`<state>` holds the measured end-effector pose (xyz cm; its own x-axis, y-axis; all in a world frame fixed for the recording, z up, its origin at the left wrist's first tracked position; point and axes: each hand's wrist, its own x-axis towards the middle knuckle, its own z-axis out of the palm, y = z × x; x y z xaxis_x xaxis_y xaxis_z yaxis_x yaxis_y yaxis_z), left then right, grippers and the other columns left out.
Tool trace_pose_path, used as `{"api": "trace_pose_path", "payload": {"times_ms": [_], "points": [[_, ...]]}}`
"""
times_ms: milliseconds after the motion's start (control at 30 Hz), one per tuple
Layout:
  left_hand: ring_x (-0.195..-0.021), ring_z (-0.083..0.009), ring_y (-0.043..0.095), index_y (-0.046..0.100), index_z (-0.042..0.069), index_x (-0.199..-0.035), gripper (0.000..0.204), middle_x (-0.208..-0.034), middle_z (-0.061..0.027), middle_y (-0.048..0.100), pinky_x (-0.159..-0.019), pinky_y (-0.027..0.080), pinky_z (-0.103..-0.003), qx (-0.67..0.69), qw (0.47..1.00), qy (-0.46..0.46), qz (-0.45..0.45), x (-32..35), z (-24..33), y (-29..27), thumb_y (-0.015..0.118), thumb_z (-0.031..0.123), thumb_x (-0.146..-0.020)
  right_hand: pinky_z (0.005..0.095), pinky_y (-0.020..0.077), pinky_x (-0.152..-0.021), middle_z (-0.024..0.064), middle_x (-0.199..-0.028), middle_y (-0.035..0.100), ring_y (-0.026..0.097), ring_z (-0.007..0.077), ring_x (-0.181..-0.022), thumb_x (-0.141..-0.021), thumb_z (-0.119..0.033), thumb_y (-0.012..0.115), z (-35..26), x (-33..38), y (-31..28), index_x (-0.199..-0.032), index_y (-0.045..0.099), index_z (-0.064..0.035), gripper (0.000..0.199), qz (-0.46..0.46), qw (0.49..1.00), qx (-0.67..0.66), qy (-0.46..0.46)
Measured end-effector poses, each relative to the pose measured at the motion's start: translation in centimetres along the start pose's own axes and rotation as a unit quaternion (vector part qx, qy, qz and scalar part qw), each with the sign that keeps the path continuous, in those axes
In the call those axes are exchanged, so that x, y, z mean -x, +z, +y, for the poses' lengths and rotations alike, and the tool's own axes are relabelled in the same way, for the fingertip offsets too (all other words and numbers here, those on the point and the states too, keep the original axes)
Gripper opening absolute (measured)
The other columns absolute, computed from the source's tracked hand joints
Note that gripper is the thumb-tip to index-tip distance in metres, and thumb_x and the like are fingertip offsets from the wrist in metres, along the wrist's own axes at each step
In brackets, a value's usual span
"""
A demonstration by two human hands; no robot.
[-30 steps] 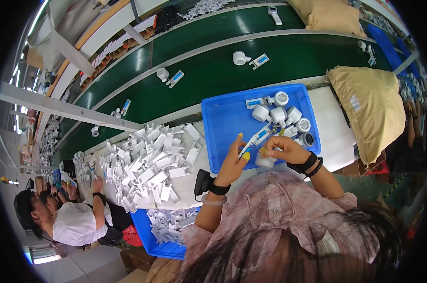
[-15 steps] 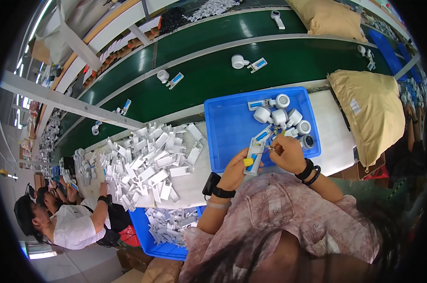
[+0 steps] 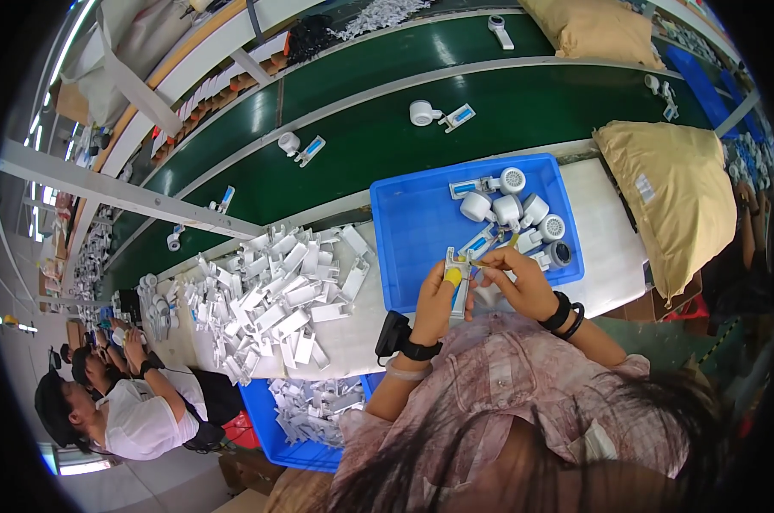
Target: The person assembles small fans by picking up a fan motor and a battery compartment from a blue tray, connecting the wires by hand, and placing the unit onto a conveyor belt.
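My left hand [image 3: 435, 306] is closed around a white plastic handle casing [image 3: 452, 256] with a blue battery inside, held nearly upright. Something yellow covers the left thumb. My right hand [image 3: 524, 289] is beside the casing, its thumb and fingers pinched together near the casing's inner side; what lies between the fingertips is too small to make out. A white round fan head [image 3: 489, 296] shows partly below the right fingers. Both hands are over the near edge of a blue tray [image 3: 408, 214], where several white fan heads [image 3: 506, 209] with attached handles lie.
Left of the tray is a heap of white casings [image 3: 276, 295], with a blue bin [image 3: 271, 432] of more below. A green conveyor [image 3: 344, 128] beyond carries spaced fan parts. A tan sack [image 3: 669, 205] stands right. A co-worker [image 3: 152, 410] sits at the far left.
The casing has turned more upright and shifted slightly left in my left hand. My right fingers have moved slightly left. On the conveyor, fan parts have slid left. The co-worker's arm has drawn back from the heap.
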<state>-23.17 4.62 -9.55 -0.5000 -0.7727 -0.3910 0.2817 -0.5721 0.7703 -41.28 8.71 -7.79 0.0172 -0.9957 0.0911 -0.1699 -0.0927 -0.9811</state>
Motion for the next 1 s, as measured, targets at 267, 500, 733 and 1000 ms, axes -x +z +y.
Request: {"api": "trace_pose_path", "payload": {"times_ms": [267,500,733,1000], "points": [[-0.063,-0.0146,0.056,0.045,0.002,-0.123,0.031,-0.092,-0.0098,0.057,-0.045,0.049,-0.027,-0.073,0.994,0.084,-0.019,1.1,0.4,1.5,0.037,0.003,-0.093,0.034,0.0483,-0.068,0.0096,-0.086,0.065,0.061,0.0273,-0.078,-0.082,-0.003,0.067,-0.5,0.2,0.0,-0.093,0.066,-0.0032,0.011,0.073,0.974,0.137,-0.167],[-0.066,-0.0098,0.053,0.045,0.0,-0.121,0.037,-0.088,-0.0066,0.055,-0.048,0.049,-0.024,-0.112,0.988,0.102,-0.032,2.0,0.9,2.4,0.038,-0.001,-0.085,0.0353,0.0464,-0.073,0.0067,-0.09,0.067,0.06,0.0258,-0.081,-0.075,0.0,0.071,-0.2,0.5,0.0,-0.09,0.066,-0.0073,0.018,0.082,0.953,0.173,-0.236],[-0.067,-0.0092,0.054,0.045,0.0,-0.121,0.036,-0.087,-0.0061,0.056,-0.052,0.049,-0.023,-0.144,0.982,0.114,-0.037,2.1,0.8,2.6,0.038,0.0,-0.085,0.0342,0.0453,-0.073,0.0059,-0.09,0.066,0.057,0.0248,-0.082,-0.073,0.001,0.072,-0.3,0.5,-0.1,-0.089,0.066,-0.0069,0.019,0.099,0.948,0.168,-0.254],[-0.067,-0.0096,0.053,0.045,0.0,-0.123,0.037,-0.087,-0.0061,0.056,-0.055,0.048,-0.024,-0.155,0.98,0.116,-0.049,2.3,0.7,2.7,0.039,0.0,-0.087,0.0345,0.0437,-0.073,0.0042,-0.089,0.065,0.056,0.0243,-0.082,-0.072,-0.002,0.073,-0.1,0.6,0.0,-0.09,0.068,-0.0097,0.02,0.113,0.949,0.159,-0.248]]}}
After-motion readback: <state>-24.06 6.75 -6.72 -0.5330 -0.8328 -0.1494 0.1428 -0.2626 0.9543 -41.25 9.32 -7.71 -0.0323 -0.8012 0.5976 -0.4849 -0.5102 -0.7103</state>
